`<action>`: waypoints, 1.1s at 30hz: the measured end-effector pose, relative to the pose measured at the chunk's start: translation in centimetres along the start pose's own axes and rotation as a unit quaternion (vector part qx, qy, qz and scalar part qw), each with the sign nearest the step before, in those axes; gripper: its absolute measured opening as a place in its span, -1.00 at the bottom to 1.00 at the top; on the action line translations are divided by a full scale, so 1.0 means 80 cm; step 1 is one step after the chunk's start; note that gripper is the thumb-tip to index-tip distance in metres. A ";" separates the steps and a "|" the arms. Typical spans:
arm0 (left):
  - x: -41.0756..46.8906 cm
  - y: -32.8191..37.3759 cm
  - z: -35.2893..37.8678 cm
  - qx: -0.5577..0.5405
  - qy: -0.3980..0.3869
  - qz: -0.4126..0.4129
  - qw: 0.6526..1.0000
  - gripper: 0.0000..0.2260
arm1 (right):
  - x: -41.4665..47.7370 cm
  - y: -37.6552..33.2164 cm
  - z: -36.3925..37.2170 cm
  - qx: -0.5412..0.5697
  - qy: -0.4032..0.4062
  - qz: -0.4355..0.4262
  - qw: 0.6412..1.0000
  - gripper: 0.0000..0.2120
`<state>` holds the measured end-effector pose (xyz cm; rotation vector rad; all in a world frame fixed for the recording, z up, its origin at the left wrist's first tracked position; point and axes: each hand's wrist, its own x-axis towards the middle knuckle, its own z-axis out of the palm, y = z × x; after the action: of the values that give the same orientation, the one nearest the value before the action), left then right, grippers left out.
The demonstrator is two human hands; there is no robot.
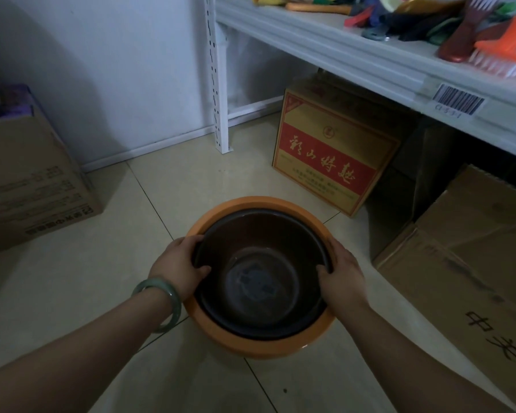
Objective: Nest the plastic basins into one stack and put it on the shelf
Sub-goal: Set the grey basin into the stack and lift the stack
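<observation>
A dark brown basin (262, 263) sits nested inside a larger orange basin (259, 345), low over the tiled floor in the middle of the view. My left hand (179, 263) grips the left rim of the stack, thumb inside the dark basin; a green bangle is on that wrist. My right hand (341, 275) grips the right rim the same way. The white shelf (370, 59) runs along the upper right, above and behind the basins.
The shelf holds several colourful combs and brushes (471, 34). Below it stand a red-and-yellow carton (331, 156) and brown cardboard boxes (465, 251). Another cardboard box (27, 180) stands at the left wall. A white shelf post (219, 84) stands behind the basins.
</observation>
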<state>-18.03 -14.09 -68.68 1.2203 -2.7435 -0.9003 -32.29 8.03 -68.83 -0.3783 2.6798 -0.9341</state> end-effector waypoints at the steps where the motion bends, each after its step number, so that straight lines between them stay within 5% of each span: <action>1: 0.001 0.000 0.001 0.002 0.003 0.002 1.000 -0.43 | 0.000 0.000 0.000 0.017 -0.002 0.008 1.000 -0.38; 7: 0.005 -0.007 0.000 -0.022 -0.032 0.005 0.999 -0.44 | 0.001 0.002 0.000 0.136 -0.036 0.103 0.985 -0.30; 13: 0.010 -0.016 -0.010 -0.156 -0.045 -0.006 0.987 -0.47 | 0.003 0.006 0.002 0.223 -0.047 0.136 0.964 -0.42; 16: 0.016 -0.021 -0.017 -0.251 -0.074 -0.073 0.962 -0.42 | 0.005 0.009 0.001 0.232 -0.056 0.143 0.960 -0.43; 19: 0.016 -0.029 -0.020 -0.329 -0.140 -0.120 0.926 -0.57 | 0.005 0.011 0.000 0.238 -0.064 0.148 0.958 -0.42; 33: 0.082 -0.004 0.020 -0.402 -0.139 -0.054 0.903 -0.73 | -0.004 0.040 -0.019 0.265 0.001 0.176 0.948 -0.49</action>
<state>-22.76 -17.98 -71.58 1.1085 -2.0271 -2.0633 -33.00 11.39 -69.64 0.2097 2.2543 -1.4576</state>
